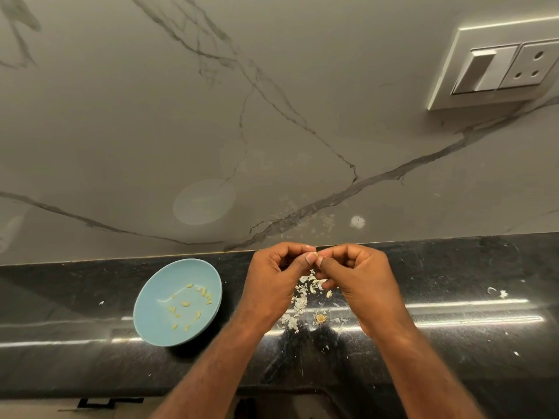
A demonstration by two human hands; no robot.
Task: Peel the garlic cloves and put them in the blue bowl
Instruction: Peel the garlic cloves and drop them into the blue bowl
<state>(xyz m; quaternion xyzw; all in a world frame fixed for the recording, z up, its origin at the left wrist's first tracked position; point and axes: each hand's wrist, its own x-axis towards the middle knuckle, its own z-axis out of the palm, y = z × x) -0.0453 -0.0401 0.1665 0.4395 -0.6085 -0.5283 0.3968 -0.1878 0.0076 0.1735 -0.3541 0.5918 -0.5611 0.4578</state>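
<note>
A small garlic clove [315, 254] is pinched between the fingertips of both hands above the black counter. My left hand [273, 278] holds it from the left with curled fingers, and my right hand [357, 279] pinches it from the right. The blue bowl [151, 316] sits on the counter to the left of my hands, with several peeled cloves [193, 300] lying in it. White garlic skins [298, 303] lie scattered on the counter under my hands, along with a loose clove [329, 293] and a garlic root stub [320, 319].
The black granite counter [453, 328] runs across the view, with skin flakes [496, 292] at the right. A marble wall [211, 116] rises behind it, carrying a white switch and socket plate [499, 68] at the upper right. The counter's front edge lies near my forearms.
</note>
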